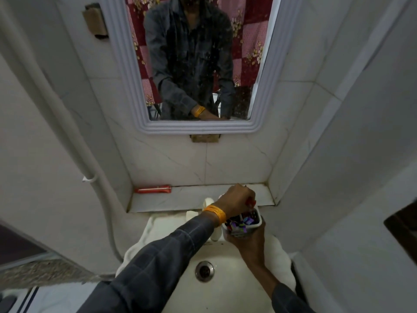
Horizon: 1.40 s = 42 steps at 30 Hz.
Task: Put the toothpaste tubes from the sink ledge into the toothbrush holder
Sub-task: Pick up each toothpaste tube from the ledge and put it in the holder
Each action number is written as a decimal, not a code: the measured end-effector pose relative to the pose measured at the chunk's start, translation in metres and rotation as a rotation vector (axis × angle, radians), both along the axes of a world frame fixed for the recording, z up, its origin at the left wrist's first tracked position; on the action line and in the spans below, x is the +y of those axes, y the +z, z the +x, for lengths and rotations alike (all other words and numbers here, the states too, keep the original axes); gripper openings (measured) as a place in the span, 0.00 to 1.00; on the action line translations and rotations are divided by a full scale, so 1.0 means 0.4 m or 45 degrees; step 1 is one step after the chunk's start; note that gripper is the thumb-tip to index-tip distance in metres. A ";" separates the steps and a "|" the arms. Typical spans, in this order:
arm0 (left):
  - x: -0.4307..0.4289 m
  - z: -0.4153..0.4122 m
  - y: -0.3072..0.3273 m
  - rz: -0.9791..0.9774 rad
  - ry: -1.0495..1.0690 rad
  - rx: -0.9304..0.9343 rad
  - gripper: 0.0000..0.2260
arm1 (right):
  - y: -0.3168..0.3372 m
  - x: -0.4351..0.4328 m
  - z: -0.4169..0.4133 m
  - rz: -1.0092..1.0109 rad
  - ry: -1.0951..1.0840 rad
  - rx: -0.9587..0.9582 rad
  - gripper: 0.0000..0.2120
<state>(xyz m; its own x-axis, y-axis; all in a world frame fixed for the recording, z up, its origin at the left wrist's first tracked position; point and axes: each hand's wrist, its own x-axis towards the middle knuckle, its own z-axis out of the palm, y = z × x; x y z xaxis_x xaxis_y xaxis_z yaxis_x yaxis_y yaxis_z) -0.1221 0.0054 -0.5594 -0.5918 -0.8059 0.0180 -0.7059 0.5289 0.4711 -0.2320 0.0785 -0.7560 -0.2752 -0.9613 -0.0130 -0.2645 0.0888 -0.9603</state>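
So the right hand (pixel 247 239) is wrapped around the white toothbrush holder (pixel 257 219) from underneath, holding it up over the sink basin (pixel 225 288), and the holder is already stuffed with a jumble of colourful bits, purple and red mostly, too muddled to sort out. The left hand (pixel 237 201) comes in across the basin with a yellow bangle (pixel 215 212) on the wrist, and its fingers are closed around something red, a toothpaste tube (pixel 251 202) as far as I can tell, right at the holder's mouth. Only a sliver of the red shows under the fingers, so I can't say how far in it sits. The other toothpaste tube (pixel 153 190), red with a long white stripe, lies flat on the sink ledge (pixel 176 198), well off to the left of the left hand and tucked near the ledge's left corner against the back wall. Just below the left wrist a white tap (pixel 208 203) pokes out, mostly covered by the arm. The drain (pixel 204 271) sits nearer the camera than both hands, between the two dark checked sleeves. Above the ledge hangs a mirror (pixel 198 129) with a ridged white frame, reflecting the same pose.
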 end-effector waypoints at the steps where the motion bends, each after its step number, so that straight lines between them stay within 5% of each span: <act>1: 0.000 -0.003 0.000 0.005 -0.005 0.006 0.07 | 0.014 0.001 0.002 0.015 0.000 0.012 0.58; 9: -0.057 0.157 0.030 0.093 0.294 0.367 0.03 | 0.040 0.008 -0.021 -0.039 -0.046 -0.092 0.54; 14: -0.129 0.492 -0.127 0.042 0.927 0.026 0.14 | 0.070 0.031 0.015 -0.162 -0.003 -0.279 0.52; 18: -0.119 0.591 -0.203 0.218 0.915 -0.311 0.21 | 0.061 0.034 0.011 -0.190 0.015 -0.328 0.53; 25: -0.139 0.556 -0.239 0.168 0.784 -0.410 0.15 | 0.073 0.040 0.011 -0.195 0.046 -0.401 0.49; 28: -0.146 0.537 -0.241 0.142 0.699 -0.448 0.18 | 0.043 0.045 0.009 -0.174 -0.064 -0.292 0.55; 33: -0.170 0.486 -0.162 0.038 0.761 -0.170 0.12 | 0.046 0.073 0.065 -0.157 -0.240 -0.135 0.59; 38: -0.193 0.396 0.011 0.089 0.737 0.242 0.08 | 0.021 0.069 0.079 -0.144 -0.329 -0.291 0.62; 42: -0.185 0.317 0.056 0.086 0.591 0.147 0.10 | 0.051 0.067 0.083 -0.129 -0.334 -0.238 0.59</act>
<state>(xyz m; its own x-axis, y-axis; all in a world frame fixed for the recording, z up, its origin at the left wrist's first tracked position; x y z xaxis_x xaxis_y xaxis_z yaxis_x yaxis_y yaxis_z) 0.0047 -0.0685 -0.5371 -0.1665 -0.9860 0.0013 -0.8011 0.1361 0.5829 -0.1988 0.1054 -0.7358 -0.5153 -0.8570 0.0053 -0.0641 0.0324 -0.9974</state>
